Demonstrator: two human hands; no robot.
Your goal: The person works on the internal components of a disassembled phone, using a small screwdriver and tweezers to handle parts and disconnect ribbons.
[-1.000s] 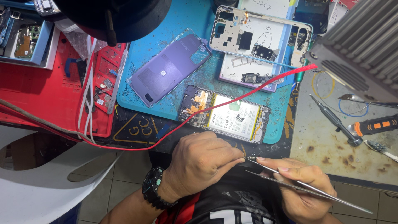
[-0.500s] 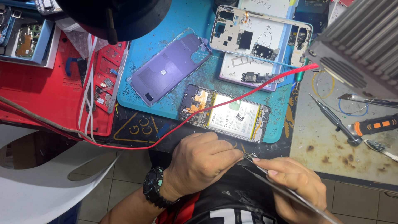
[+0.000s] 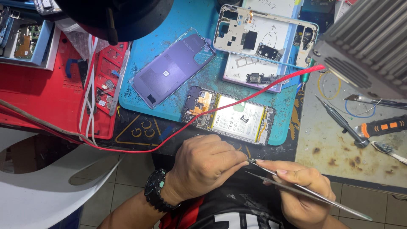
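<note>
1. Two hands meet low in the head view, at the near edge of the bench: the left hand (image 3: 210, 163) is curled into a loose fist, its fingertips pinched together on something tiny, and the right hand (image 3: 299, 186) is closed around a pair of metal tweezers (image 3: 305, 193) whose tip touches that same spot.
2. Compared with a second ago, the tweezers have tilted and their tip has come right up against the left fingertips, so the small piece looks to be passing between fingers and tool.
3. Well apart from the hands, the opened phone (image 3: 229, 114) with its battery showing lies untouched on the blue mat (image 3: 190, 25), a red wire (image 3: 178, 131) draped across it.
4. Whatever is pinched is too small and too covered by the fingers to make out, and the far end of the tweezers runs towards the bottom right corner.
</note>
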